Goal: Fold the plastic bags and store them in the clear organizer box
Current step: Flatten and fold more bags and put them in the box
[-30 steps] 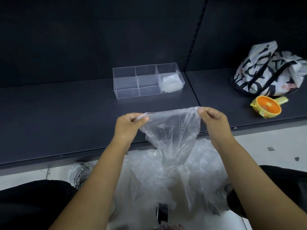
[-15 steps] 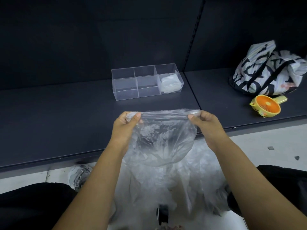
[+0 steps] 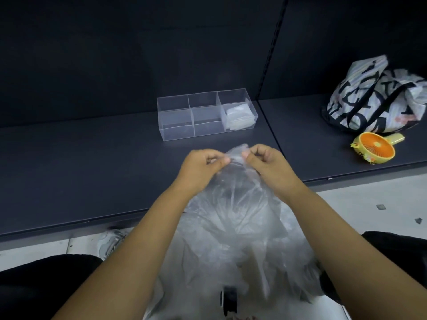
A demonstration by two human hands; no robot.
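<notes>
Pinching bag (image 3: 235,204) top with left hand (image 3: 203,166) and right hand (image 3: 268,166), close together, on near side of box (image 3: 205,132). Hanging lengthwise away from box, dead ahead of both hands.

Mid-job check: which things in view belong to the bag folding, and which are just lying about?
Part of the job:
- plastic bag, pinched by left hand and right hand
- heap of loose bags in the lap
- clear organizer box
- folded bags in its right-end compartment

Lying about, on the shelf:
- patterned tote bag
- orange handheld fan
</notes>
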